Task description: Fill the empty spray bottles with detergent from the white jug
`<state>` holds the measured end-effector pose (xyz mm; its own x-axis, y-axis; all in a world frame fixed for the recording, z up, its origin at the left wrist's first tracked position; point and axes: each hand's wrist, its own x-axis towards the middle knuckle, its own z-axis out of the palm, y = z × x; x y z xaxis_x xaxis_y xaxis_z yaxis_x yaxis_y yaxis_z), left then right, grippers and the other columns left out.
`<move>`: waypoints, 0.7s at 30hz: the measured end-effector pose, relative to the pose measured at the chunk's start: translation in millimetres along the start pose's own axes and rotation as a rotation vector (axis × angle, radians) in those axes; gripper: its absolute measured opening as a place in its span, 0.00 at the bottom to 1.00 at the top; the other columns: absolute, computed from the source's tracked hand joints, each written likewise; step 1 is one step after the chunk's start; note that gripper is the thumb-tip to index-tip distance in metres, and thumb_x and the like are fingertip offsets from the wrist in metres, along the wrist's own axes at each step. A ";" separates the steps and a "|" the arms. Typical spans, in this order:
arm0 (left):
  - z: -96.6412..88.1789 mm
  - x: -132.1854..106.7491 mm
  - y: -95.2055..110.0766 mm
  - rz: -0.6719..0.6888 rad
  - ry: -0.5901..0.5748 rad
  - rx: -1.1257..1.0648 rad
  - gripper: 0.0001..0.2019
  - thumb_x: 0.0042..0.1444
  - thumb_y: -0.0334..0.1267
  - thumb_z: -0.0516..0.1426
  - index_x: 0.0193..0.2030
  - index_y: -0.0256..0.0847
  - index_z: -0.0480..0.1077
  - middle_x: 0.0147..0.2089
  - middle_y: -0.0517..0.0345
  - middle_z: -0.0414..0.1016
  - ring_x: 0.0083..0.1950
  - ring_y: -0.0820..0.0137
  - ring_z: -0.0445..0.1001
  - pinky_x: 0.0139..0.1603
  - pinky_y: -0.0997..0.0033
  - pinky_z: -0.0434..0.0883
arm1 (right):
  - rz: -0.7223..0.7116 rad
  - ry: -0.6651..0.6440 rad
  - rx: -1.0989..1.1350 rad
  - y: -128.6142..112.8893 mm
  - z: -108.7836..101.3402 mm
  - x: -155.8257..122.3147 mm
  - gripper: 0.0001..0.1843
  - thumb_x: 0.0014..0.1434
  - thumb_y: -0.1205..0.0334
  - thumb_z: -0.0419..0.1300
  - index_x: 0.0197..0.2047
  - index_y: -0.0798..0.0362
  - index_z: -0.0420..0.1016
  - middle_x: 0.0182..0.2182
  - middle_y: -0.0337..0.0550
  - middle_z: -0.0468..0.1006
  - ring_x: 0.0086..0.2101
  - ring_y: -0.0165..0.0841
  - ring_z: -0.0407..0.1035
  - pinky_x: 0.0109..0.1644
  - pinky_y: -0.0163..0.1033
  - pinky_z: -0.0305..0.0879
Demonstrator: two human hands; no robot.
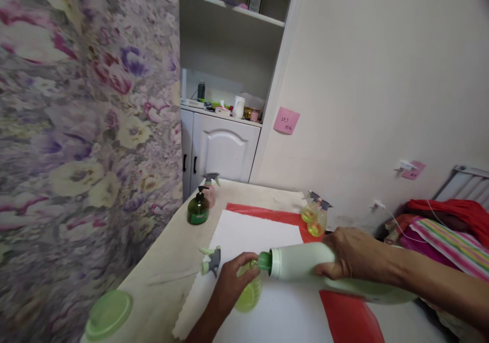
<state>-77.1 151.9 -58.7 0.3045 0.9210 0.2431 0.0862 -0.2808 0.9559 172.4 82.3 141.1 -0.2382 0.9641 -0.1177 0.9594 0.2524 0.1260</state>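
Observation:
My left hand (236, 276) is closed around the neck of a small clear spray bottle (249, 297) with yellow-green liquid inside, standing on white paper (286, 307). In my right hand (344, 256) is a large pale-green bottle (300, 261), tipped nearly level. Its green spout (264, 260) meets the small bottle's mouth; whether liquid is flowing I cannot tell. Left of my left hand lies a grey and green trigger spray head (212, 261) with its thin tube. A round green cap (109, 313) rests at the table's near left.
Two spray bottles with yellow liquid (316, 225) stand at the back right. A dark green pump bottle (198, 209) and a pink spray bottle (211, 192) stand back left. Red sheet (351, 315) shows under the paper. A floral curtain (91, 129) borders the left side.

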 end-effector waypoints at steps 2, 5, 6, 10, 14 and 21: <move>-0.1 -0.4 -0.5 0.003 -0.001 -0.004 0.09 0.51 0.36 0.60 0.40 0.43 0.77 0.43 0.56 0.82 0.49 0.60 0.76 0.53 0.66 0.67 | 0.001 -0.003 -0.001 -0.3 -0.8 -0.4 0.32 0.52 0.32 0.54 0.28 0.56 0.75 0.23 0.52 0.80 0.24 0.41 0.74 0.25 0.36 0.53; -0.1 -0.7 -0.3 0.006 -0.002 -0.011 0.09 0.51 0.36 0.61 0.40 0.43 0.77 0.43 0.56 0.82 0.49 0.60 0.76 0.53 0.66 0.67 | -0.002 0.000 -0.008 0.3 -0.1 -0.6 0.32 0.53 0.32 0.54 0.27 0.56 0.75 0.23 0.52 0.80 0.23 0.40 0.73 0.25 0.36 0.52; 0.0 -0.7 -0.2 0.007 -0.001 -0.012 0.09 0.51 0.36 0.61 0.40 0.43 0.77 0.43 0.56 0.82 0.49 0.60 0.76 0.53 0.66 0.67 | -0.006 0.002 -0.009 0.8 0.7 -0.6 0.31 0.53 0.32 0.54 0.27 0.55 0.75 0.23 0.52 0.80 0.23 0.40 0.73 0.25 0.36 0.52; 0.7 -0.6 0.6 0.003 0.001 -0.016 0.09 0.51 0.36 0.60 0.40 0.43 0.76 0.43 0.56 0.81 0.49 0.60 0.76 0.53 0.66 0.68 | -0.018 0.012 -0.012 3.1 3.5 -1.6 0.31 0.53 0.32 0.53 0.28 0.55 0.75 0.23 0.52 0.80 0.24 0.40 0.74 0.25 0.36 0.52; 1.6 -0.5 1.6 0.009 -0.007 -0.016 0.09 0.51 0.37 0.60 0.40 0.42 0.76 0.43 0.55 0.81 0.49 0.60 0.76 0.53 0.66 0.68 | -0.002 -0.003 -0.016 3.0 2.9 -2.9 0.31 0.53 0.33 0.54 0.28 0.56 0.75 0.24 0.53 0.80 0.24 0.41 0.74 0.25 0.36 0.52; 2.7 1.1 1.8 0.010 0.005 -0.010 0.09 0.51 0.37 0.61 0.40 0.43 0.77 0.42 0.56 0.82 0.48 0.60 0.77 0.53 0.66 0.68 | -0.021 0.020 -0.013 6.0 3.6 -0.6 0.31 0.53 0.33 0.54 0.27 0.56 0.75 0.23 0.52 0.80 0.23 0.39 0.73 0.24 0.36 0.50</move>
<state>-74.1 151.7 -57.1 0.3009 0.9195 0.2531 0.0738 -0.2870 0.9551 178.9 82.9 138.3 -0.2617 0.9599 -0.1007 0.9520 0.2739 0.1364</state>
